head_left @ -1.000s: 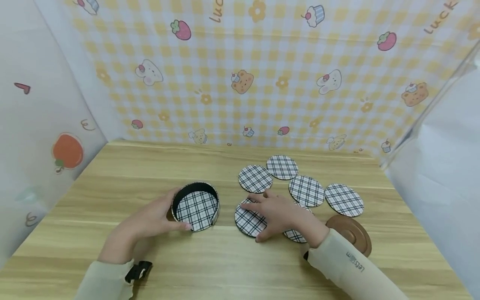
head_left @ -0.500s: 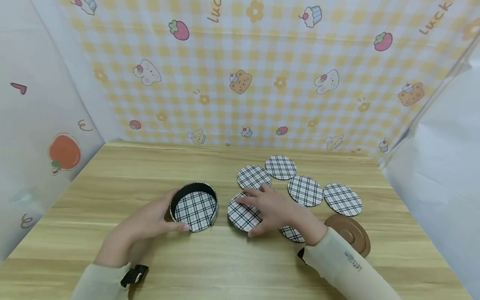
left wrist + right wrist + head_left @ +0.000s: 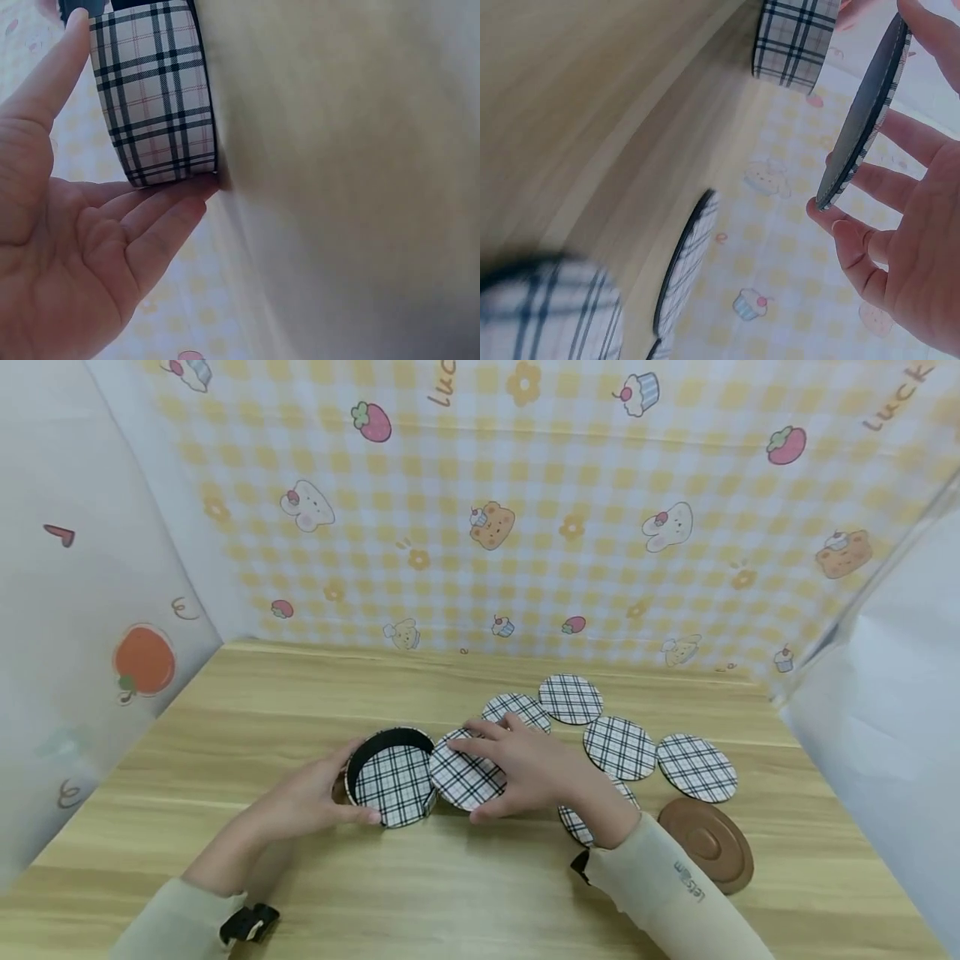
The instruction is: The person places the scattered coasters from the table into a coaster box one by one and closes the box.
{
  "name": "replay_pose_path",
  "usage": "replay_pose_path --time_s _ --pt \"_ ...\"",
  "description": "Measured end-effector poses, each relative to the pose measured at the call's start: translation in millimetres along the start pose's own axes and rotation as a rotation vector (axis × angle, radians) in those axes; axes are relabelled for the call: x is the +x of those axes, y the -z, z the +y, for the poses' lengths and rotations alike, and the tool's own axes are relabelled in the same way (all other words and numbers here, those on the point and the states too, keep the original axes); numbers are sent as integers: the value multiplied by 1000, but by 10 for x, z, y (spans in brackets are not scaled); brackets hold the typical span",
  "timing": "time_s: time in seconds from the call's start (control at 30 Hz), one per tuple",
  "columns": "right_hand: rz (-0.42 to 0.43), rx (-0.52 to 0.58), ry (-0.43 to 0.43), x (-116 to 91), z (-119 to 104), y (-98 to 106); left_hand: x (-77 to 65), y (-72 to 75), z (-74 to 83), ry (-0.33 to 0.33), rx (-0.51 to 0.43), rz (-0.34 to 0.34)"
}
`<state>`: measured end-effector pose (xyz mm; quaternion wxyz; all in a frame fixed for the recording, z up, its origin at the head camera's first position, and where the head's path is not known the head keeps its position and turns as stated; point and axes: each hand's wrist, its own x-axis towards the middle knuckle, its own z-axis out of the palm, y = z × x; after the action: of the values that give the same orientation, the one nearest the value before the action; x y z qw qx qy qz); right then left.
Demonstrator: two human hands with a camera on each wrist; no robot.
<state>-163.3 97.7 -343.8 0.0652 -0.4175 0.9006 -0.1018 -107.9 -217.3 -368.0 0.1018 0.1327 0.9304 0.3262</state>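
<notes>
My left hand (image 3: 307, 802) grips the side of a round plaid holder (image 3: 154, 94) that stands on the wooden table, thumb at the near side and fingers round the far side. A plaid lining or coaster shows inside its black-walled hollow. Just right of the holder, my right hand (image 3: 525, 768) holds a round black-and-white plaid coaster (image 3: 467, 770) by its edges, lifted off the table and tilted. Its dark underside (image 3: 862, 112) shows in the right wrist view. In the head view the coaster's left edge overlaps the holder's right rim.
Several matching coasters lie to the right, among them a far coaster (image 3: 571, 699), a middle coaster (image 3: 619, 748) and a right coaster (image 3: 697, 767). One is partly under my right forearm. A brown round lid-like disc (image 3: 705, 843) lies beside the right sleeve. A patterned cloth (image 3: 420, 527) hangs behind the table.
My right hand has lifted the coaster from the table and carried it left to the holder's rim. My left hand keeps its grip on the holder, which stays in place.
</notes>
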Motion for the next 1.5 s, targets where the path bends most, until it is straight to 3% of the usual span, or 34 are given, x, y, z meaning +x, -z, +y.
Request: replay_pose_path --time_s 0.2,0.6,1.13,1.5 --pt "39 -3 58 163 -91 7 12 -1 -64 -17 -97 15" --pt "33 -38 86 404 -264 -75 20 -17 -97 -66 -164 -21" --pt "-8 -72 107 673 -481 -93 46 -26 -127 -97 -196 -49" --pt "-55 -32 101 776 -525 -170 23 -35 -152 -119 -226 -73"
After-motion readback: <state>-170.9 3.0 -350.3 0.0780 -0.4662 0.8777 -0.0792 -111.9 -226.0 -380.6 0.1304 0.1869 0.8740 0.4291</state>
